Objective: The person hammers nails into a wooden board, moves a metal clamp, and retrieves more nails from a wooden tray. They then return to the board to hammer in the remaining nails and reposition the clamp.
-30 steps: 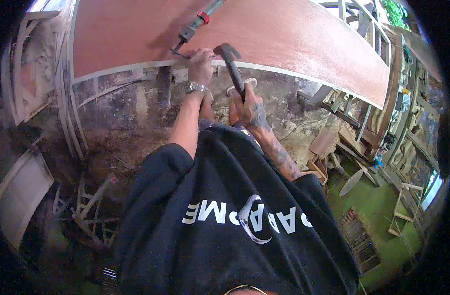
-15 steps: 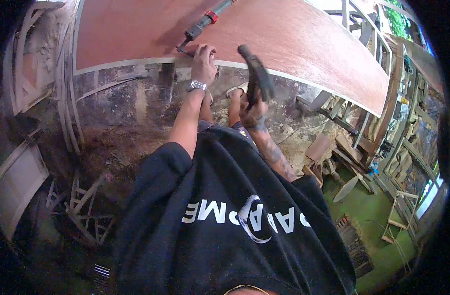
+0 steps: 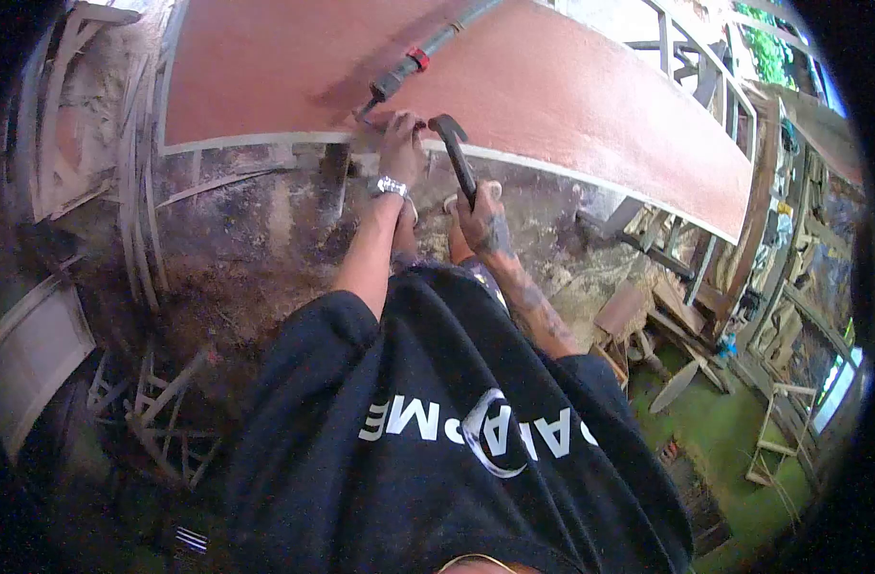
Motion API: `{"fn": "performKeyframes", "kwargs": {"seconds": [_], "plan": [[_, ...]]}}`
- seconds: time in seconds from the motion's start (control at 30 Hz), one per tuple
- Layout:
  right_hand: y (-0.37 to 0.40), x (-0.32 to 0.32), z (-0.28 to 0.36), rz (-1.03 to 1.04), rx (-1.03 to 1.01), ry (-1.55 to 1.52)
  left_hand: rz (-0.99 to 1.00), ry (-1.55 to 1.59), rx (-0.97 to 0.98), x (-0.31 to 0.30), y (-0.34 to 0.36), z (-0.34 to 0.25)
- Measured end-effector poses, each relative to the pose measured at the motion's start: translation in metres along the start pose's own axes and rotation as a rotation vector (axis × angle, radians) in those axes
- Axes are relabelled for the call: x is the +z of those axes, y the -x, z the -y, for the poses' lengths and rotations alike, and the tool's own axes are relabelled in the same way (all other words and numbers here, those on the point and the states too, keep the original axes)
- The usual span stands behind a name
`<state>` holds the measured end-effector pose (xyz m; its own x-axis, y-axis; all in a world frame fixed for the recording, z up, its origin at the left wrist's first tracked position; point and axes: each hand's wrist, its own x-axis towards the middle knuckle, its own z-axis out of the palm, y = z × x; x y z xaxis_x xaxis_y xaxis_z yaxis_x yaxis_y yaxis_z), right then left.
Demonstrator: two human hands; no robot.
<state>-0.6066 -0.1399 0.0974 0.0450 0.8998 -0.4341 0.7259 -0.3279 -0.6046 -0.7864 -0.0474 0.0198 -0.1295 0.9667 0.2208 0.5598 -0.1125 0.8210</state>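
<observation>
My left hand [image 3: 401, 148], with a watch on its wrist, rests at the near edge of the reddish panel [image 3: 552, 96]. Its fingers are bent together in a pinch, and whatever is between them is too small to make out. In my closed right hand [image 3: 483, 215] is a hammer [image 3: 459, 165], its dark head over the panel edge, just right of my left fingers. A long grey tool with a red collar [image 3: 399, 75] lies on the panel, its thin dark end beside my left fingertips.
Wooden frame pieces [image 3: 136, 182] stand at the left, by a pale panel [image 3: 41, 354]. At the right are wood scraps [image 3: 672, 301] on the floor, a small wooden frame [image 3: 787, 435] and more stacked lumber. Slatted framing [image 3: 686, 48] stands behind the panel.
The hammer has come down and leftward from its raised, blurred position, its head now close to my left hand. My left hand stays at the panel edge; the view has shifted slightly.
</observation>
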Motion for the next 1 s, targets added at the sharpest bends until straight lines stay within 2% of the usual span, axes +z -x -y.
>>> {"fn": "performKeyframes", "kwargs": {"seconds": [0.03,0.1,0.13,0.23,0.3,0.33,0.43,0.5,0.57,0.7,0.83,0.97,1.0], "plan": [[0.002,0.001,0.0,-0.05,-0.077,-0.029,0.081,0.037,-0.106,0.0,0.0,0.001],[0.011,0.006,-0.009,-0.143,-0.211,-0.092,0.045,0.075,-0.037,-0.009,-0.003,-0.009],[0.013,0.006,-0.008,-0.154,-0.214,-0.089,0.056,0.074,-0.056,-0.009,-0.004,-0.008],[-0.003,0.001,-0.005,0.054,0.07,0.047,0.095,0.056,-0.069,-0.011,0.001,-0.012],[-0.008,0.002,-0.016,-0.003,-0.03,0.039,0.087,0.001,-0.012,-0.013,0.003,-0.004],[-0.003,0.001,-0.018,-0.025,-0.078,0.038,0.103,-0.045,-0.078,-0.023,0.006,-0.013],[0.008,0.001,-0.026,-0.117,-0.084,-0.018,0.145,-0.233,0.163,-0.037,0.01,-0.019],[0.014,-0.006,-0.031,-0.096,0.008,0.09,0.209,-0.326,0.19,-0.036,0.01,-0.023],[0.025,-0.018,-0.028,-0.103,0.004,0.041,0.203,-0.336,0.228,-0.026,0.017,-0.006],[0.033,-0.035,-0.056,-0.071,-0.048,0.196,0.272,-0.297,0.251,-0.02,0.014,0.012],[0.037,-0.043,-0.064,-0.072,-0.057,0.075,0.376,-0.36,0.258,-0.031,0.004,0.0],[0.043,-0.047,-0.065,-0.109,-0.041,0.105,0.399,-0.45,0.261,-0.007,0.007,0.012],[0.044,-0.047,-0.066,-0.196,-0.084,0.149,0.403,-0.441,0.236,0.0,0.009,0.015]]}}
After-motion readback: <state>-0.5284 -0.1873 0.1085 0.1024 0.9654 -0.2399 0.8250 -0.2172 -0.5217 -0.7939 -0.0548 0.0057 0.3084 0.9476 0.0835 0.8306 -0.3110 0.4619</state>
